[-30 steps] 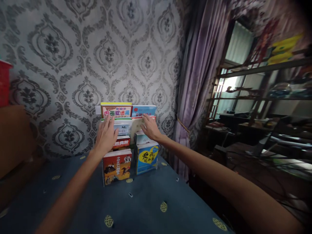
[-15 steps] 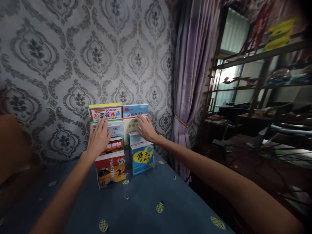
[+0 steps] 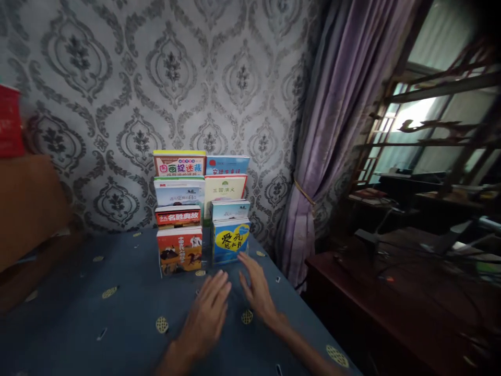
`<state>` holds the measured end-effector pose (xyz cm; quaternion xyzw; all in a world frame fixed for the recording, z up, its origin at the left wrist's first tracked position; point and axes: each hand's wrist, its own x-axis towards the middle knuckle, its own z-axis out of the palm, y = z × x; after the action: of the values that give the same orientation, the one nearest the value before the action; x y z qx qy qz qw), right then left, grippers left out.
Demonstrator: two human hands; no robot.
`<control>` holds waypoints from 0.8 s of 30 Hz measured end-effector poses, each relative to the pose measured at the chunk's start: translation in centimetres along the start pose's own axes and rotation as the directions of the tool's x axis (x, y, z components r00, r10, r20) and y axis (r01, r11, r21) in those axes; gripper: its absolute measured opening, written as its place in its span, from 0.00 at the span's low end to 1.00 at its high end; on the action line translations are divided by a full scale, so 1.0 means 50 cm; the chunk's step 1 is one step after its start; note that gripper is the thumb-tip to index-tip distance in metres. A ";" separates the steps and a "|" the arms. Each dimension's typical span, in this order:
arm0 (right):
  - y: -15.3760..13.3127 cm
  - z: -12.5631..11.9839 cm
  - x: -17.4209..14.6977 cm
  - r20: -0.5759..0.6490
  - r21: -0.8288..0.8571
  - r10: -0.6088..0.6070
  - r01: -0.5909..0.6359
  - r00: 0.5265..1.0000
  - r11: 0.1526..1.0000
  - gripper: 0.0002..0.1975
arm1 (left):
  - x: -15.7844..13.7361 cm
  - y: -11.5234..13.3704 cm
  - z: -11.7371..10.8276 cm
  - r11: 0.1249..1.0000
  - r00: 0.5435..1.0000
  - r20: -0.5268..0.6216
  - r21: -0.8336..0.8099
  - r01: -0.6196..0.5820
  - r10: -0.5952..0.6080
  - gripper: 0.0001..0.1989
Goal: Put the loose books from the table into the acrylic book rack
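Note:
Two tiered columns of books stand upright against the wall on the table. At the left front is a red book [image 3: 179, 253] with painted figures; behind it rise a red-and-white titled book [image 3: 178, 217], a pale landscape book [image 3: 180, 194] and a yellow-topped book [image 3: 179, 164]. The right column has a blue book with a yellow heart [image 3: 231, 242], a light blue book [image 3: 230, 210], a cream book [image 3: 225, 188] and a blue one [image 3: 227, 164]. My left hand [image 3: 209, 310], slightly blurred, is in front of them, empty, fingers extended. My right hand [image 3: 256, 287] is open near the heart book's lower corner.
A dark blue cloth with yellow pineapple prints covers the table [image 3: 129, 324]. Cardboard boxes [image 3: 29, 203] are at the left, with a red item [image 3: 10, 122] above. A purple curtain [image 3: 313, 156] hangs right of the table, beside a dark wooden cabinet [image 3: 352, 292] and shelves.
Both hands have come away from the upper books and moved down and back toward me. The books stay in place; the view has shifted slightly.

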<state>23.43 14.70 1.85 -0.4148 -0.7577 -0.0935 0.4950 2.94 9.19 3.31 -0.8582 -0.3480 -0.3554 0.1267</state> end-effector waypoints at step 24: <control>0.003 0.068 -0.126 0.408 0.083 0.238 -0.295 0.882 0.952 0.16 | -0.101 0.019 0.136 0.953 0.883 0.398 -0.061 0.296 -0.249 0.23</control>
<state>22.30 13.29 -5.07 -0.4893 -0.7816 0.1150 0.3694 4.62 9.09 -5.03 -0.8597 -0.4614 -0.2138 -0.0473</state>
